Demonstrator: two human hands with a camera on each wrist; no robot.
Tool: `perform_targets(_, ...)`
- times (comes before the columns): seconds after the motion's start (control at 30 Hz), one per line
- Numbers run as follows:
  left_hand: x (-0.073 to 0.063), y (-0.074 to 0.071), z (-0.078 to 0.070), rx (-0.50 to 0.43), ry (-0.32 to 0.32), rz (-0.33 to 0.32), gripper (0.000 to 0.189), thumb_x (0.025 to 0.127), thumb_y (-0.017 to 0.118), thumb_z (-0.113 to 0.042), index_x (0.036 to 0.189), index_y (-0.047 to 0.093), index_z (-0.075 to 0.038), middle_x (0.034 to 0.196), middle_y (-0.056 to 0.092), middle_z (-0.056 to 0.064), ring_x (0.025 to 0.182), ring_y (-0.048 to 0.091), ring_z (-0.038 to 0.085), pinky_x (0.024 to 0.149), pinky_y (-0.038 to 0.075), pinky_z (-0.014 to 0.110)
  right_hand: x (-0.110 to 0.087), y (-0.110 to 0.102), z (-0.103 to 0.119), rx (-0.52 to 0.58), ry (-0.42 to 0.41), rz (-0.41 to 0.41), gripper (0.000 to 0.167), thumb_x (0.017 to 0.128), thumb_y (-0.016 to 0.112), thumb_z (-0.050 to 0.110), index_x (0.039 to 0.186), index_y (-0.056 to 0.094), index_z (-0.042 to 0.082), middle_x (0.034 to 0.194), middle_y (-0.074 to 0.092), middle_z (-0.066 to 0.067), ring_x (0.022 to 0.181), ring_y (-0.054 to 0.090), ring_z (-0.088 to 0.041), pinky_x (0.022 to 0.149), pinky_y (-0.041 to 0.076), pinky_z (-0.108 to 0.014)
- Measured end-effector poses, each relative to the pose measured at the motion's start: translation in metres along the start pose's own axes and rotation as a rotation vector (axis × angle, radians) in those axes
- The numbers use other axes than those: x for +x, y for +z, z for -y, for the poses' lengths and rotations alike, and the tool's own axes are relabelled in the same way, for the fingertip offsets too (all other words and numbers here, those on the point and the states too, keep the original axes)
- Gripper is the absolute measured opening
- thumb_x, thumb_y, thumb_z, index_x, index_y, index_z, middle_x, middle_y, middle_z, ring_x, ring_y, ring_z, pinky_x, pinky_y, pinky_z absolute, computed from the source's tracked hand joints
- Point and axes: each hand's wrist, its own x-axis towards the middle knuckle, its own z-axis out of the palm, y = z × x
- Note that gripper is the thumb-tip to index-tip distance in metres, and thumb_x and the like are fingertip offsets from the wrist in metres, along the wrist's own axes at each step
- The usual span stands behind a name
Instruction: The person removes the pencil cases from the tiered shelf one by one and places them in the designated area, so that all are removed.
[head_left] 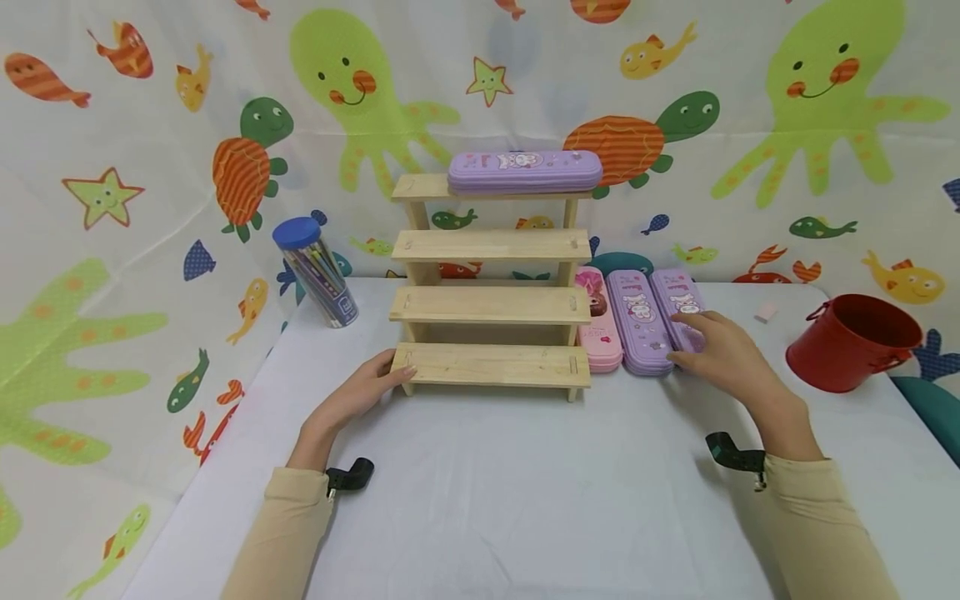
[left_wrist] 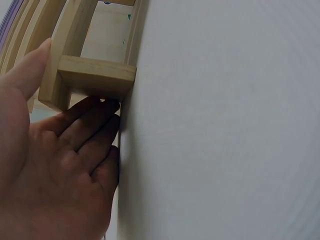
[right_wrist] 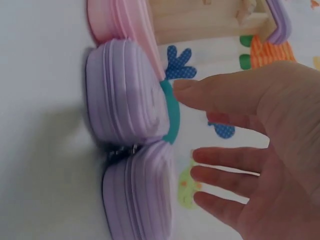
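A wooden stepped shelf (head_left: 491, 306) stands at the middle of the table. My left hand (head_left: 363, 387) holds the left end of its lowest step, thumb (left_wrist: 35, 70) over the board and fingers reaching under it. Three pencil cases lie side by side right of the shelf: a pink case (head_left: 600, 342), a middle purple case (head_left: 640, 321) and a right purple case (head_left: 678, 292). Over the right purple case hovers my right hand (head_left: 723, 358), fingers spread and apart from the cases in the right wrist view. Another purple pencil case (head_left: 525, 172) lies on the top step.
A clear tube of pencils with a blue lid (head_left: 318, 271) stands at the back left. At the right are a red bucket (head_left: 840, 350) and a small pale pink block (head_left: 767, 312). A sea-animal patterned cloth (head_left: 480, 108) hangs behind the white table (head_left: 480, 483).
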Motion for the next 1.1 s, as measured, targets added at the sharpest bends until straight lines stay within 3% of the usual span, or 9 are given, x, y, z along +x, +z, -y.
perform_targets(0.13,0.0,0.0,0.002,0.007,-0.002,-0.006,0.084,0.097,0.055,-0.055,0.159,0.021,-0.009,0.164,0.024,0.016,0.153,0.016,0.038,0.121,0.021,0.059,0.007,0.004,0.013,0.02,-0.036,-0.026,0.063,0.09,0.071,0.029,0.144,0.049,0.006,0.15,0.041,-0.031,0.139,0.032,-0.053,0.109,0.028,-0.073)
perform_targets(0.57,0.0,0.0,0.002,0.007,-0.003,-0.009,0.084,0.096,0.055,-0.057,0.158,0.022,-0.01,0.163,0.027,0.015,0.153,0.018,0.036,0.122,0.021,0.057,0.036,-0.002,0.045,0.052,-0.233,-0.132,0.057,0.09,0.072,0.017,0.142,0.052,0.008,0.148,0.045,-0.024,0.138,0.04,-0.046,0.11,0.034,-0.068)
perform_targets(0.8,-0.001,0.0,0.001,-0.011,0.007,-0.005,0.083,0.097,0.055,-0.054,0.159,0.022,-0.01,0.164,0.026,0.015,0.154,0.018,0.036,0.122,0.021,0.057,0.056,-0.015,0.058,0.12,-0.327,-0.193,0.053,0.091,0.07,0.013,0.141,0.052,0.008,0.146,0.048,-0.02,0.134,0.045,-0.043,0.107,0.039,-0.065)
perform_targets(1.1,-0.002,0.0,0.002,-0.015,0.006,-0.009,0.081,0.097,0.055,-0.054,0.158,0.024,-0.011,0.162,0.029,0.014,0.153,0.019,0.036,0.122,0.021,0.057,0.078,-0.04,0.08,0.247,-0.386,-0.261,0.056,0.092,0.069,0.014,0.145,0.049,0.007,0.146,0.051,-0.018,0.128,0.048,-0.038,0.108,0.04,-0.062)
